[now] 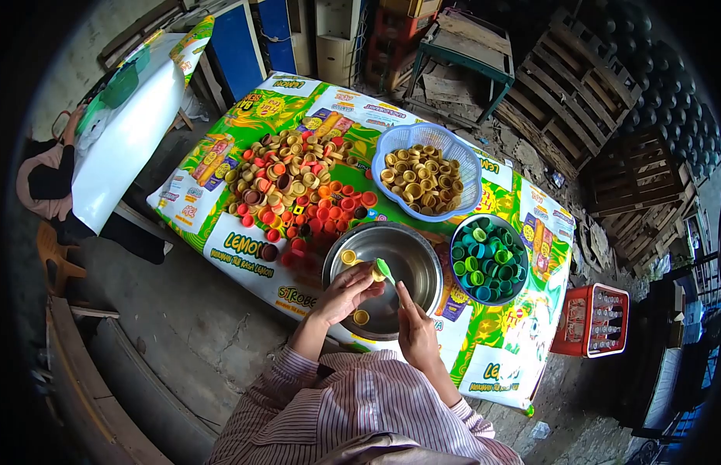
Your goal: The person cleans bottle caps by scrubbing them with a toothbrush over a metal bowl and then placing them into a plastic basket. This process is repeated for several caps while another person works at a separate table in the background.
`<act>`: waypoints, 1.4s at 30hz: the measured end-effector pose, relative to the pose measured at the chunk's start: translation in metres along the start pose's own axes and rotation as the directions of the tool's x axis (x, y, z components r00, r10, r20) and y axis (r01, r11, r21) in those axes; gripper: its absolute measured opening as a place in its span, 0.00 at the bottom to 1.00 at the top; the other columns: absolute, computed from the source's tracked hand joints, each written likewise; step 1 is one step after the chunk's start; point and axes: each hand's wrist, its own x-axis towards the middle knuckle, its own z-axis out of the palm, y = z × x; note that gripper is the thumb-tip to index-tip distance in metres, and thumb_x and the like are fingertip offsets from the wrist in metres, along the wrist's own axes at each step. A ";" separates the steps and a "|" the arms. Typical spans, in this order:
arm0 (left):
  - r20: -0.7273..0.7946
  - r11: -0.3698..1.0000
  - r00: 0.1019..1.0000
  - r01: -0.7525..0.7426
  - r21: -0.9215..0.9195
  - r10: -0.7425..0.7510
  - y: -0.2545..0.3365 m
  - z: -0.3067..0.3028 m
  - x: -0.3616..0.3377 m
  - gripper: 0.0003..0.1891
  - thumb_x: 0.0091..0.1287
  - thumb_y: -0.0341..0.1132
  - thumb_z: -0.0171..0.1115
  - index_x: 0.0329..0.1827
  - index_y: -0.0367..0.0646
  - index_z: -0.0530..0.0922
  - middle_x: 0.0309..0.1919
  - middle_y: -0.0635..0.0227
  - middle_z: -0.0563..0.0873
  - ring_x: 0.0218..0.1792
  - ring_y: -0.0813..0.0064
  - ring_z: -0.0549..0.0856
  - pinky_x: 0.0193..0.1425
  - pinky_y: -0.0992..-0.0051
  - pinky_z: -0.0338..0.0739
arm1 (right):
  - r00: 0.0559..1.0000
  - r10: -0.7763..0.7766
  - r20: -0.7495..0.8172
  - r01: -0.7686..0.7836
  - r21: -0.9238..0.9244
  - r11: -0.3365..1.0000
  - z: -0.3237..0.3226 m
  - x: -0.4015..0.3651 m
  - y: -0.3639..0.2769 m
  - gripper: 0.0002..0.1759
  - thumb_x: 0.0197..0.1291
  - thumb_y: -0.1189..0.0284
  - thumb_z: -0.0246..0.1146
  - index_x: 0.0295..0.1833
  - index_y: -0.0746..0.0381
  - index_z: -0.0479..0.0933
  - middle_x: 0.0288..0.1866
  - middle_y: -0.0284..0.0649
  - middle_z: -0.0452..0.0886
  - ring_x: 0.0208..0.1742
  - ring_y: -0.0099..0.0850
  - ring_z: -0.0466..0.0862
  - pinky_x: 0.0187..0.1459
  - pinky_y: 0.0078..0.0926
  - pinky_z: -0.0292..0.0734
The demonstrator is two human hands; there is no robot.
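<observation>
My left hand (346, 296) pinches a yellow bottle cap (377, 274) over the metal bowl (432, 271). In my right hand (417, 329) is a slim tool with a light green head (384, 270), which meets the cap; its exact kind is too small to tell. Inside the bowl lie a few loose yellow caps (361, 317). Just beyond the bowl, red caps (329, 213) spread beside a mixed heap of yellowish caps (287, 174). Yellow caps fill much of a pale blue plastic basket (472, 167). Green caps (488, 260) sit in a round container to the right.
A printed plastic sheet (252, 221) covers the table. A red crate with bottles (597, 322) stands right of it, and wooden pallets (574, 85) lean behind. Another person (46, 182) is at a white-covered table (132, 139) on the left.
</observation>
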 end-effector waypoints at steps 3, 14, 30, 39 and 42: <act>-0.031 0.993 0.999 -0.041 0.107 0.045 0.003 0.004 -0.003 0.17 0.70 0.30 0.50 0.61 0.41 0.68 0.53 0.69 0.77 0.51 0.76 0.78 0.60 0.73 0.73 | 0.994 0.056 -0.095 -0.055 0.018 0.998 -0.002 0.003 0.006 0.29 0.61 0.78 0.52 0.68 0.49 0.60 0.29 0.47 0.75 0.24 0.45 0.79 0.27 0.40 0.72; -0.059 0.953 0.998 -0.018 0.303 0.037 0.008 0.004 0.001 0.17 0.68 0.28 0.52 0.59 0.38 0.69 0.54 0.68 0.76 0.50 0.75 0.79 0.58 0.74 0.73 | 1.000 -0.016 0.014 0.017 -0.055 0.998 -0.011 -0.002 -0.003 0.29 0.61 0.76 0.53 0.68 0.47 0.59 0.28 0.45 0.75 0.23 0.45 0.79 0.25 0.40 0.73; 0.070 0.851 0.976 -0.216 0.479 0.208 0.011 0.007 -0.002 0.28 0.64 0.24 0.56 0.67 0.42 0.59 0.50 0.66 0.73 0.51 0.77 0.76 0.58 0.75 0.73 | 0.998 -0.027 0.050 0.028 -0.015 0.999 -0.014 -0.004 -0.002 0.30 0.60 0.79 0.53 0.68 0.48 0.60 0.28 0.46 0.76 0.24 0.45 0.79 0.26 0.40 0.71; 0.122 0.590 0.851 -0.450 0.670 0.511 0.009 0.014 0.004 0.43 0.48 0.24 0.69 0.66 0.39 0.52 0.43 0.64 0.73 0.47 0.74 0.80 0.54 0.74 0.76 | 0.999 0.045 -0.002 -0.045 0.030 0.999 -0.013 -0.008 0.000 0.28 0.62 0.77 0.52 0.67 0.48 0.62 0.35 0.50 0.79 0.29 0.47 0.81 0.29 0.38 0.75; 0.086 0.683 0.888 -0.405 0.608 0.451 0.008 0.010 0.003 0.42 0.50 0.22 0.68 0.66 0.40 0.52 0.43 0.63 0.73 0.46 0.73 0.81 0.52 0.75 0.77 | 0.998 0.057 0.002 -0.057 0.007 0.998 -0.012 -0.010 -0.001 0.28 0.61 0.77 0.52 0.67 0.47 0.62 0.34 0.50 0.79 0.28 0.47 0.81 0.28 0.39 0.75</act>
